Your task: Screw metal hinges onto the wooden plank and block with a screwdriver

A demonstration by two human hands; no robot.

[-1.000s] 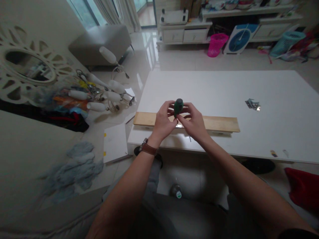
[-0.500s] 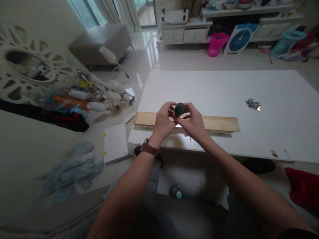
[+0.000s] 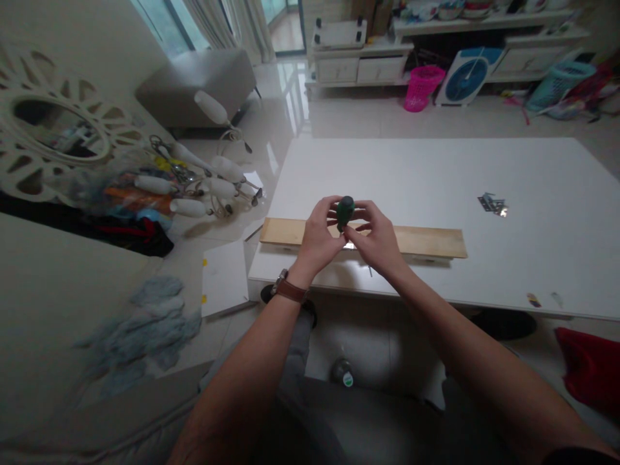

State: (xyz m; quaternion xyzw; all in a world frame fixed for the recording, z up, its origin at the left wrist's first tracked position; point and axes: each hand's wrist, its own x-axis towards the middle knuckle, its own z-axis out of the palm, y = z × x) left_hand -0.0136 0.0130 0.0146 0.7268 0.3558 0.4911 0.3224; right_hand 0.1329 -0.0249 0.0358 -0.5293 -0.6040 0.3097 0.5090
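A screwdriver with a dark green and black handle stands nearly upright over a narrow wooden board. My left hand curls its fingers around the handle from the left. From the right, my right hand closes on the screwdriver, thumb low by the shaft. The tip is hidden behind my hands. A small shiny metal piece shows on the board just below them. The board lies along the near edge of the white table, slightly raised off its surface.
Several metal hinges or brackets lie to the right on the table. A thin metal piece lies near the front edge. On the floor at left are a white panel and a lamp with several white shades. A bottle stands below.
The screwdriver handle has shifted slightly left and tilted a little, showing more of its length. My fingers have moved slightly around it; the board has stayed in place.
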